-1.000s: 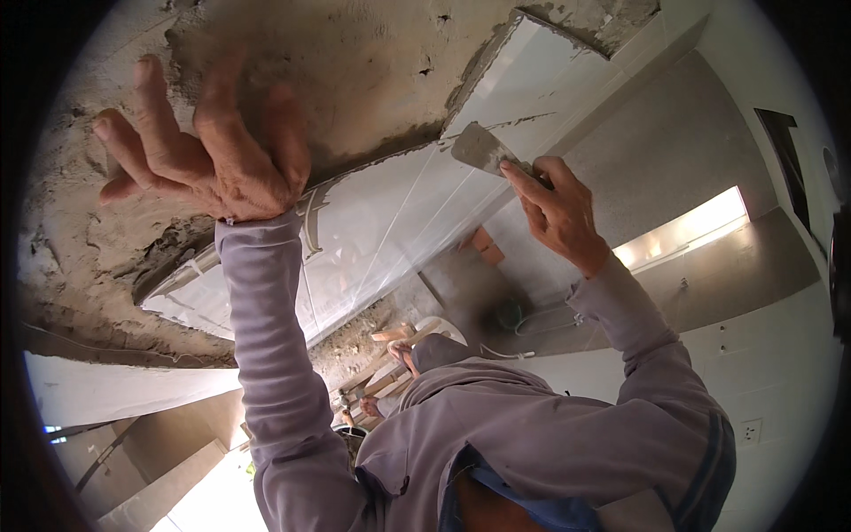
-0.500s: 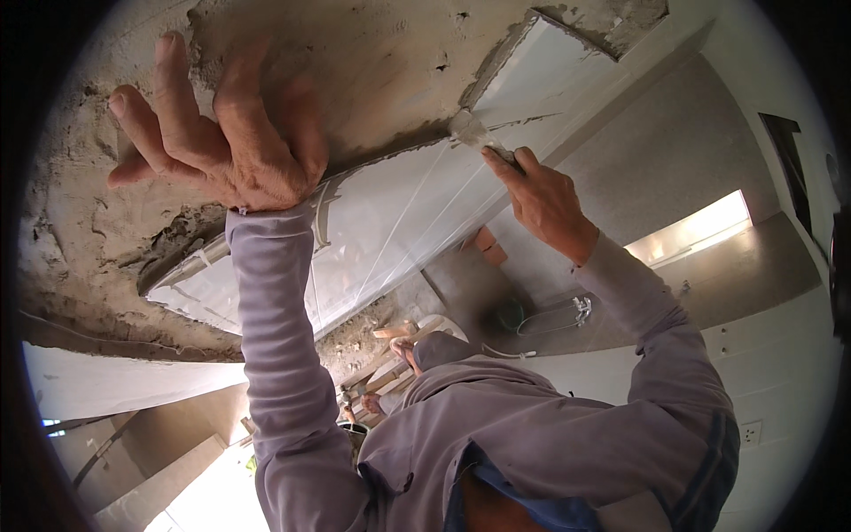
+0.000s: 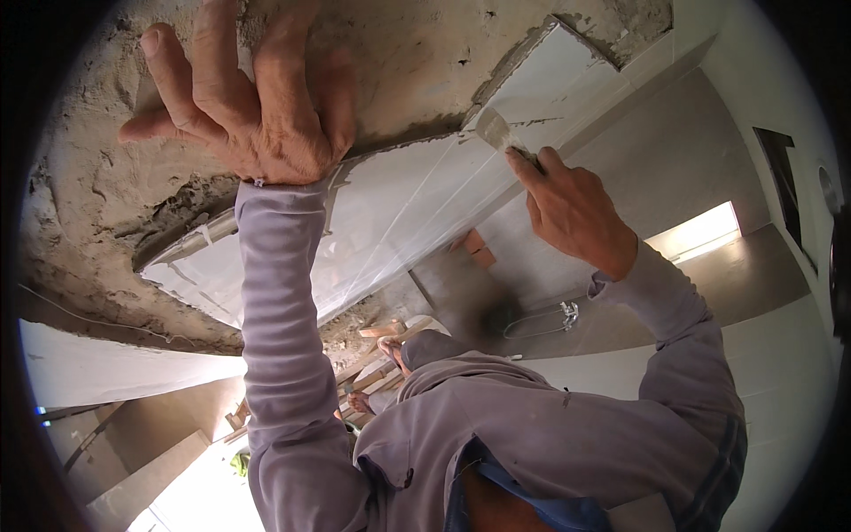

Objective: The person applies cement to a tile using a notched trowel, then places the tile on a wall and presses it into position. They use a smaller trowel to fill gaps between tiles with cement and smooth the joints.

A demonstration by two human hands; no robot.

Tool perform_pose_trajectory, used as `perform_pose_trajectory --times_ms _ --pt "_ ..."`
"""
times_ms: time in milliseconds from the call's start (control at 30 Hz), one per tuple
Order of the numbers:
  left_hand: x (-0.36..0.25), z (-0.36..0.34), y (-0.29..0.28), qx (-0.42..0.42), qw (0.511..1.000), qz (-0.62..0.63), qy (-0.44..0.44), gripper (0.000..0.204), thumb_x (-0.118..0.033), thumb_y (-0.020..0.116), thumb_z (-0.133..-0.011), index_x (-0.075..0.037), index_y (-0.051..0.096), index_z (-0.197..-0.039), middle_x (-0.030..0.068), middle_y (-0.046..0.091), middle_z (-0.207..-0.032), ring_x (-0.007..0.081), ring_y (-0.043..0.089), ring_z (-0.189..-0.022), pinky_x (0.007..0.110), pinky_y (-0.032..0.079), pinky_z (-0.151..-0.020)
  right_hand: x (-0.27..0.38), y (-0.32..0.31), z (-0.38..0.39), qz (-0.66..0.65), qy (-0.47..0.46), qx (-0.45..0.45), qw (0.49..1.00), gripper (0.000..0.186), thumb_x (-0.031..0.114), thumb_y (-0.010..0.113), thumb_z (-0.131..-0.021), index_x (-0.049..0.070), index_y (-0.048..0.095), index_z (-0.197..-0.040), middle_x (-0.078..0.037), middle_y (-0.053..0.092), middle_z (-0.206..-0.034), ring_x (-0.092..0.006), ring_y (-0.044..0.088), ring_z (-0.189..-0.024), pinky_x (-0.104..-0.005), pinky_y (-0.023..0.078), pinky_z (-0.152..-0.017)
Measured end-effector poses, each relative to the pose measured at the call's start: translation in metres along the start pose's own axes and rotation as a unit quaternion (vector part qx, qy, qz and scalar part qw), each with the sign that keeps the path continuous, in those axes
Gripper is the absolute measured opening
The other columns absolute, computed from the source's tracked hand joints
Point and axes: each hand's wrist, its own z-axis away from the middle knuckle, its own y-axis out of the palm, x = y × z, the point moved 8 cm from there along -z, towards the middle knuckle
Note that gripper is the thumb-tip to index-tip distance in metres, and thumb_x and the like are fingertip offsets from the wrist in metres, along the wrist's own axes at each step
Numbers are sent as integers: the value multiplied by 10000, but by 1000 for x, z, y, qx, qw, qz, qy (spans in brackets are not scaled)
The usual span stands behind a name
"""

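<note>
My left hand (image 3: 270, 115) is spread against the rough mortar wall (image 3: 399, 62), its fingers apart and nothing in them. My right hand (image 3: 576, 204) grips the handle of a putty knife (image 3: 498, 131), whose flat blade is smeared with mortar. The blade is over the pale wall tiles (image 3: 425, 191), close to the mortar-smeared edge where tile meets bare wall; whether it touches I cannot tell. A higher tile (image 3: 550, 75) has grey mortar along its edges.
Far below, my feet (image 3: 390, 346) stand on wooden planks (image 3: 377, 386). A shower mixer with a hose (image 3: 567, 315) is on the grey tiled wall to the right. Reddish bricks (image 3: 479, 248) show beyond the tiles. Bright light falls through a rectangular opening (image 3: 700, 232).
The putty knife has come away from the mortar joint, moving right and slightly down over the tile with my right hand. My left hand stays spread at the wall, a little higher in view.
</note>
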Motion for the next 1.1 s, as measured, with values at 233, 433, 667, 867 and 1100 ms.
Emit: perform_pose_trajectory --times_ms 233,433,667,867,1100 --pt "-1 1 1 5 1000 -6 -8 384 -515 579 -866 -215 681 -1083 142 409 -1437 345 144 -1458 559 -44 -1167 -6 18 -10 -8 -1 -10 1000 508 39 629 -836 -4 529 -1333 -136 523 -896 -247 571 -535 -335 515 -498" --pt "3 -1 -3 12 999 -29 11 432 -571 576 -866 -214 686 -1082 129 409 -1440 339 162 -1449 570 17 -1160 2 -8 -9 -13 0 20 1000 483 32 624 -830 -7 546 -1305 -135 525 -892 -253 575 -539 -341 514 -502" --pt "-5 -2 -1 -4 1000 -21 -12 312 -476 542 -858 -260 698 -1021 101 445 -1456 347 181 -1465 535 -28 -1188 -18 -7 -10 -9 -2 12 1000 477 42 613 -833 -5 550 -1303 -139 531 -911 -248 580 -553 -369 514 -515" --pt "-6 -8 -4 6 999 -48 -14 283 -424 567 -858 -261 714 -1035 97 444 -1461 324 175 -1476 527 -60 -1188 -24 -37 -2 -8 -30 -22 999 477 58 598 -845 12 548 -1318 -132 530 -913 -232 575 -560 -359 512 -518" --pt "-14 -7 -2 14 998 -59 5 314 -402 598 -869 -199 697 -1087 108 421 -1476 324 184 -1475 540 -41 -1186 -44 -15 -12 5 -40 -28 999 480 64 586 -851 9 541 -1326 -132 530 -904 -230 563 -542 -347 505 -499"
